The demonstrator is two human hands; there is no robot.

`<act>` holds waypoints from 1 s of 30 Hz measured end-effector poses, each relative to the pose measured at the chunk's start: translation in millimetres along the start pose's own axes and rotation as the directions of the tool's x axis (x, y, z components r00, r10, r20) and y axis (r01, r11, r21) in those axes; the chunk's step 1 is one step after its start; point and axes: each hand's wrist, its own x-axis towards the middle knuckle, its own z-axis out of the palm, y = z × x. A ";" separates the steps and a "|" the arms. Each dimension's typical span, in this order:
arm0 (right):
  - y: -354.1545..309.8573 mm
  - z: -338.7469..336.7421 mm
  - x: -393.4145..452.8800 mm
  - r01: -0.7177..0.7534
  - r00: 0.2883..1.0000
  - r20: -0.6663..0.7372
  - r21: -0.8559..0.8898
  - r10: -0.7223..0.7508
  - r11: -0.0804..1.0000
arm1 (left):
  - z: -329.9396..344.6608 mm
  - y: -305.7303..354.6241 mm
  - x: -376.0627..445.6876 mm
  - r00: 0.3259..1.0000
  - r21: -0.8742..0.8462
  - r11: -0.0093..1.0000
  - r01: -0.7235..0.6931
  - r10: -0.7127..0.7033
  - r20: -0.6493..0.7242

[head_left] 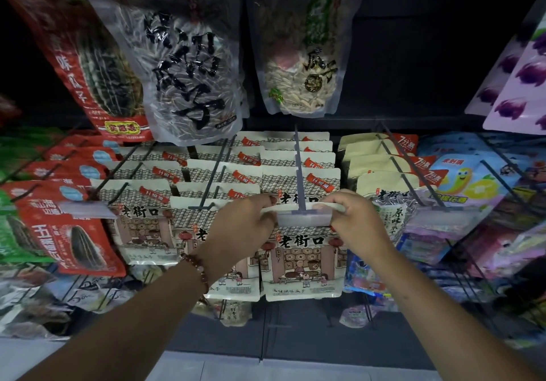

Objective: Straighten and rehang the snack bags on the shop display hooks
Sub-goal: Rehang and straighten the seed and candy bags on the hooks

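Observation:
A cream snack bag [304, 265] printed with a shop scene hangs at the front of a dark display hook [299, 171]. My left hand [245, 224] pinches its top edge on the left, and my right hand [353, 221] pinches the top edge on the right. The bag's top sits right at the hook's tip, behind a clear price-tag holder [302, 218]. Several matching cream bags [295, 159] hang in a row behind it on the same hook. More of the same bags [141, 221] fill the hooks to the left.
Red sunflower-seed bags [74, 233] hang at the left, pale seed bags [384, 200] and colourful candy packs [466, 185] at the right. Two large seed bags [189, 64] hang overhead. Wire hooks stick out toward me all along the rack. Lower hooks hold more packs.

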 end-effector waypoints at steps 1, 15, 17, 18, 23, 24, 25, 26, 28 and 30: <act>0.4 0.3 2.1 0.001 1.000 -0.001 -0.017 -0.001 1.000 | -0.7 0.8 0.1 1.000 0.003 1.000 -0.002 0.002 0.009; 12.0 4.3 17.9 0.027 0.997 -0.064 -0.342 -0.052 0.939 | 26.6 -8.3 5.4 0.994 0.167 0.981 -0.097 0.104 -0.030; 13.0 5.0 12.4 0.015 0.997 -0.071 -0.303 -0.038 0.953 | 35.8 -16.0 -7.4 0.989 0.142 0.980 -0.139 0.144 -0.021; 12.3 5.1 9.5 0.015 0.996 -0.080 -0.281 -0.039 0.960 | 40.1 -20.0 -14.8 0.986 0.149 0.976 -0.161 0.167 -0.028; 11.7 7.3 -6.3 0.032 0.991 -0.113 -0.327 -0.073 0.945 | 49.9 -41.1 -53.7 0.981 0.268 0.946 -0.182 0.193 -0.015; 10.8 7.6 -10.0 0.028 0.990 -0.118 -0.329 -0.071 0.944 | 50.5 -45.8 -58.5 0.981 0.271 0.945 -0.185 0.192 0.003; 9.2 8.3 -14.2 0.018 0.991 -0.120 -0.336 -0.061 0.942 | 49.0 -49.5 -62.7 0.982 0.277 0.943 -0.186 0.187 0.020; 7.0 8.9 -18.6 -0.001 0.992 -0.122 -0.347 -0.044 0.938 | 47.2 -52.9 -65.2 0.982 0.283 0.941 -0.186 0.185 0.032; 4.8 8.5 -27.4 -0.049 0.990 -0.142 -0.360 -0.002 0.932 | 42.3 -57.6 -67.4 0.984 0.287 0.941 -0.179 0.173 0.048; 4.5 10.1 -38.5 -0.100 0.984 -0.174 -0.397 0.032 0.913 | 37.5 -63.3 -70.0 0.983 0.263 0.947 -0.182 0.174 0.053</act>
